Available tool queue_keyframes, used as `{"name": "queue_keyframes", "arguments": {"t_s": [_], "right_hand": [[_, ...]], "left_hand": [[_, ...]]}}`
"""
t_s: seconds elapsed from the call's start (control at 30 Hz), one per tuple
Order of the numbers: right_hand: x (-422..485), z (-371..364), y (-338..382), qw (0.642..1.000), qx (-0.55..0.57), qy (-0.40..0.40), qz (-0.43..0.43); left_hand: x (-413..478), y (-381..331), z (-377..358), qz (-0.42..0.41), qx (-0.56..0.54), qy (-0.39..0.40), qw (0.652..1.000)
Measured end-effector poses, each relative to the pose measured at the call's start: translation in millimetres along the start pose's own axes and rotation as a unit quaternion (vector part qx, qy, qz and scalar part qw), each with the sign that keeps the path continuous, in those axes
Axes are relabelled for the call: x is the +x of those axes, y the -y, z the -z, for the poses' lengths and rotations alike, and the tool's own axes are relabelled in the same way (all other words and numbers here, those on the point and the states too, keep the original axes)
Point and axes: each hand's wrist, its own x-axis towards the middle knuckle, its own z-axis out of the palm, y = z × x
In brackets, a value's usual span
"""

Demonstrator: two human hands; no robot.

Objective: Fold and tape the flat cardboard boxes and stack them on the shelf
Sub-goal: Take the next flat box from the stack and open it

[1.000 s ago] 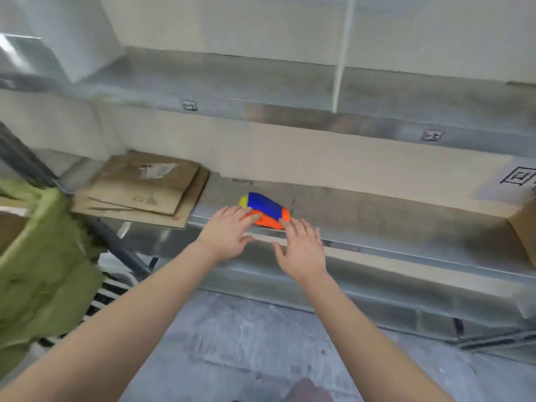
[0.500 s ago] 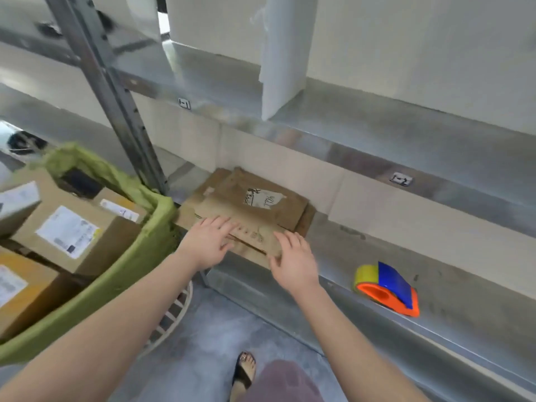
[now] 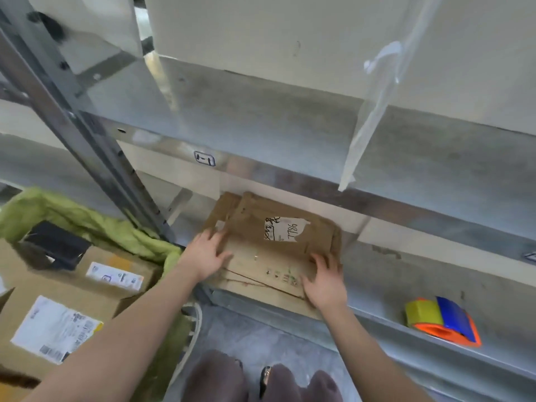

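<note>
Since the flats (image 3: 275, 245) lie collapsed in a stack at the left end of the shelf (image 3: 391, 274), nothing looks folded or taped yet — I'd call this the very start of the first box. No made-up box shows on this shelf or the one above, as far as the view reaches. Left hand (image 3: 204, 258) lies flat on the stack's left side, fingers spread and pointing inward across the top sheet; right hand (image 3: 326, 281) is at the stack's front right corner, fingers spread over the top sheet, palm near the shelf's front edge. Neither is closed round anything; whether the thumbs have hooked under an edge I cannot tell. Top sheet carries a torn white label with handwriting, and the sheets under it stick out at the back and left, so the stack is loose and a one-sheet pull may drag the others. Tape gun (image 3: 442, 322) sits on the same shelf, well apart to the right near the front edge, untouched by either hand. Left of the shelf post, a green-lined bin (image 3: 87, 221) holds closed, labelled parcels (image 3: 75, 309) — apparently not part of this job. Left to do, by my read: lift one flat, square it open, fold the bottom flaps, tape the seam, set it on the shelf, then repeat for each remaining sheet.
</note>
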Motion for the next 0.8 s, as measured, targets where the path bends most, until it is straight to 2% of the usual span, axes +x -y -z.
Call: {"name": "queue_keyframes", "arguments": {"t_s": [0.13, 0.37, 0.57, 0.8], "right_hand": [[3, -6, 7, 0.99, 0.096, -0.026, -0.096], [-1, 0, 17, 0.957, 0.238, -0.093, -0.138], [-10, 7, 21, 0.948, 0.268, -0.106, -0.133], [-40, 32, -5, 0.93, 0.323, -0.143, -0.097]], "left_hand": [[19, 3, 0, -0.009, -0.072, 0.034, 0.997], [28, -5, 5, -0.002, -0.165, 0.045, 0.985], [30, -7, 13, -0.023, -0.217, 0.062, 0.974], [10, -27, 24, -0.076, -0.293, 0.036, 0.952]]}}
